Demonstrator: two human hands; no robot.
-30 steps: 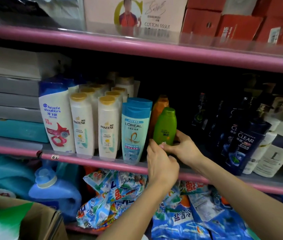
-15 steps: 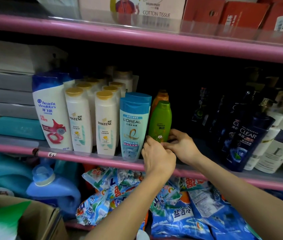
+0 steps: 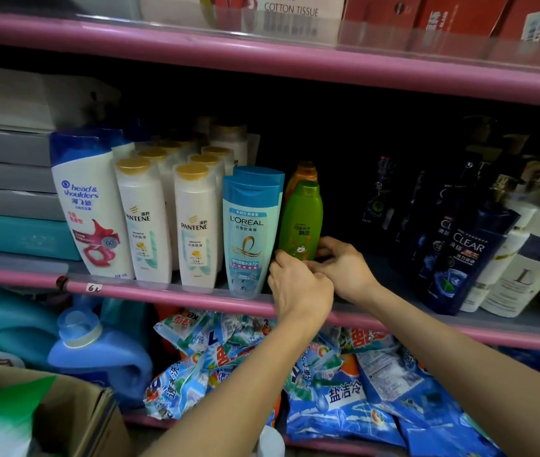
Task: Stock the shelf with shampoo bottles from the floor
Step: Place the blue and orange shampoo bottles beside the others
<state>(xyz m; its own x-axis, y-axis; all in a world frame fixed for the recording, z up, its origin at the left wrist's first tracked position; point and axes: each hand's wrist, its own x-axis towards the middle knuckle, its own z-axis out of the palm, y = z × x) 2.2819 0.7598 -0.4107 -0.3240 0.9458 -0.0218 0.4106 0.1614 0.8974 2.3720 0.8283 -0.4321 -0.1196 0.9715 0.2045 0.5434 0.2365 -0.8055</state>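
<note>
Both hands, left hand [image 3: 300, 286] and right hand [image 3: 344, 270], pinch the green bottle [image 3: 301, 221] base, seemingly squaring it at the L'Oréal bottle's [image 3: 250, 232] three o'clock.

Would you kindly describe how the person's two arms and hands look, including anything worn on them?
Both forearms are bare as far as the picture shows, with no sleeves in view. The left hand and the right hand wear no gloves, and no rings, watch or bracelet show on the fingers and wrists.
</note>
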